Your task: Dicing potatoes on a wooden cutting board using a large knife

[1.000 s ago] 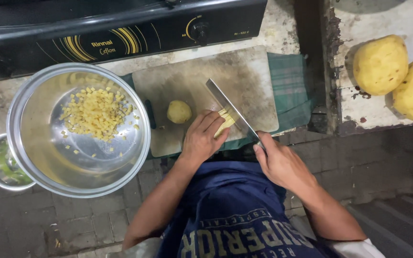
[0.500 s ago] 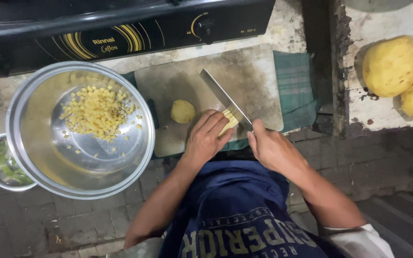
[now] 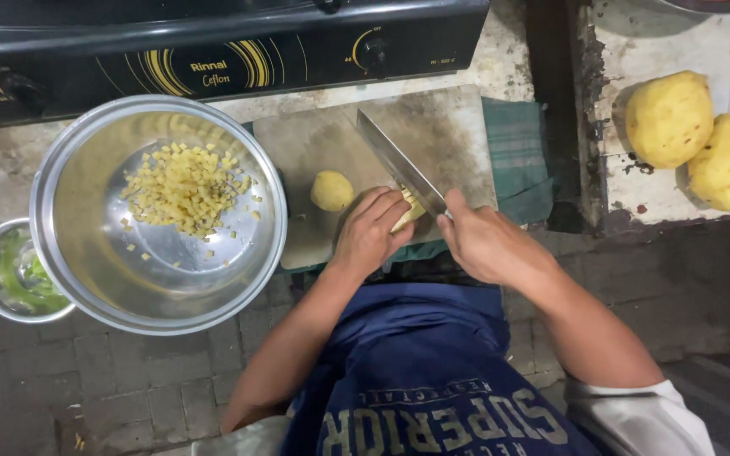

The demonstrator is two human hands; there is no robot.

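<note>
My right hand [image 3: 487, 243] grips the handle of a large knife [image 3: 399, 162], whose blade lies diagonally over a worn cutting board [image 3: 449, 127]. My left hand [image 3: 369, 232] presses down a cut piece of peeled potato [image 3: 407, 215] at the board's near edge, right against the blade. Another peeled potato piece [image 3: 331, 191] rests on the board to the left of that hand. A big steel bowl [image 3: 78, 253] at the left holds a heap of small yellow potato cubes [image 3: 181, 186].
A black gas stove [image 3: 213, 51] runs along the far side. A green cloth [image 3: 517, 160] lies under the board. Two whole peeled potatoes [image 3: 703, 139] sit on a raised slab at the right. A small steel bowl with greens [image 3: 14, 272] stands at the far left.
The knife and my right hand have shifted left, closer to my left hand over the potato piece. The left hand stays pressed on it.
</note>
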